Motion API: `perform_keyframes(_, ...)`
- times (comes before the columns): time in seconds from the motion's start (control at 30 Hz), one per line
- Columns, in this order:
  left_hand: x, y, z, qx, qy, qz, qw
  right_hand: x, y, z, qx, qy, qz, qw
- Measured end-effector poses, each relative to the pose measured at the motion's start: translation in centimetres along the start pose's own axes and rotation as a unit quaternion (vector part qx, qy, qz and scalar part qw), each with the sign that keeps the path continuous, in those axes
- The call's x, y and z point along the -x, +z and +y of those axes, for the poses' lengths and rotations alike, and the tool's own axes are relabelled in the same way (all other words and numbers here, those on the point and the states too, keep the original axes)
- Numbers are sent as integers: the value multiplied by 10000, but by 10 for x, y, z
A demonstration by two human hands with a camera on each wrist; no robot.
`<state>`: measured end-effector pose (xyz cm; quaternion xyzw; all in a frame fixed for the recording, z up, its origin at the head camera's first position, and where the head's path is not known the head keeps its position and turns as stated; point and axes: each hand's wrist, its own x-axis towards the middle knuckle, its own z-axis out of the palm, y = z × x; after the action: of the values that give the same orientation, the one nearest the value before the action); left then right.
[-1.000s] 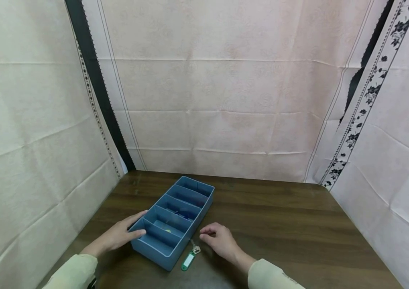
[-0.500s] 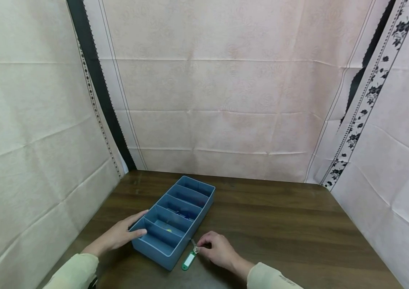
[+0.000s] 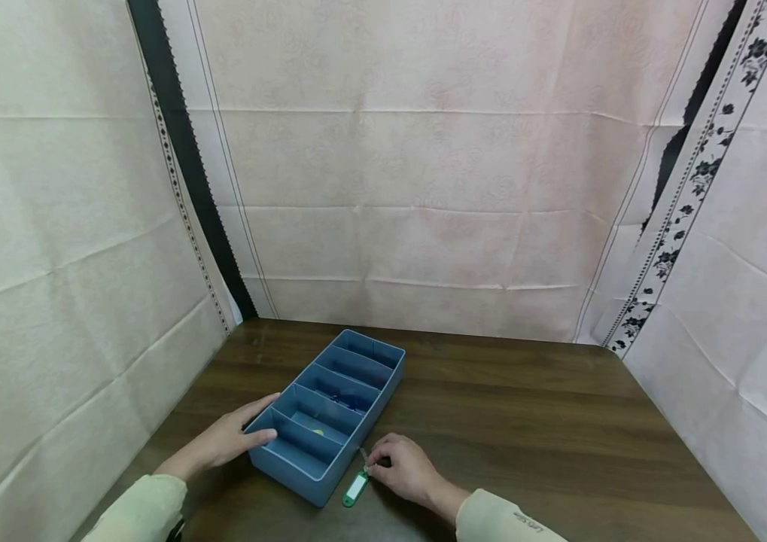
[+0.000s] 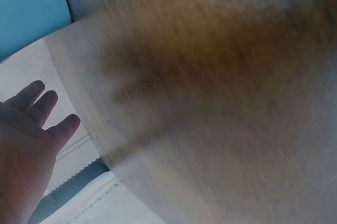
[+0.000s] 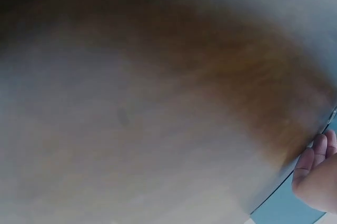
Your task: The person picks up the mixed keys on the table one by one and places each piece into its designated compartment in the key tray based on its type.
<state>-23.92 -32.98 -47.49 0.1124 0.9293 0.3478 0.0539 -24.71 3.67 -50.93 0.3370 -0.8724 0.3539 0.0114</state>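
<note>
A blue divided organizer box [image 3: 284, 473] stands at an angle on the table. My left hand [image 3: 226, 436] holds its near left side, thumb over the rim; the left wrist view shows the other fingers [image 4: 60, 132] fairly straight. Just right of the box lies a key [image 3: 364, 453] with a green tag [image 3: 354, 488] bearing a white label. My right hand [image 3: 405, 468] pinches the key's head between thumb and index finger, hiding much of it. The right wrist view catches only some curled fingers [image 5: 318, 153] near the box.
Small dark blue items [image 3: 349, 402] lie in the box's middle compartment and a tiny yellow piece [image 3: 318, 432] in the one nearer me. The brown wooden table [image 3: 525, 436] extends to the right. Light cloth sheets [image 3: 390, 165] hang behind and at both sides.
My right hand has come down and left to the key, and its thumb and index finger have closed on it. The left hand keeps its hold on the box.
</note>
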Motion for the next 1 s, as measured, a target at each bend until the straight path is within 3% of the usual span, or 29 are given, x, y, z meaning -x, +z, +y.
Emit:
perform_keyframes(0.37,-1,1,-1,-72,57,37,10000,1,-1,-1,-137,-11,41,9999)
perform_keyframes(0.83,-1,0,1,-37,22,-25,10000,-1,-14,-14,-987,697,-75,9926)
perform_keyframes(1.0,0,0,0,-37,128,5,9999,-2,-18,-20,-1153,720,103,9907)
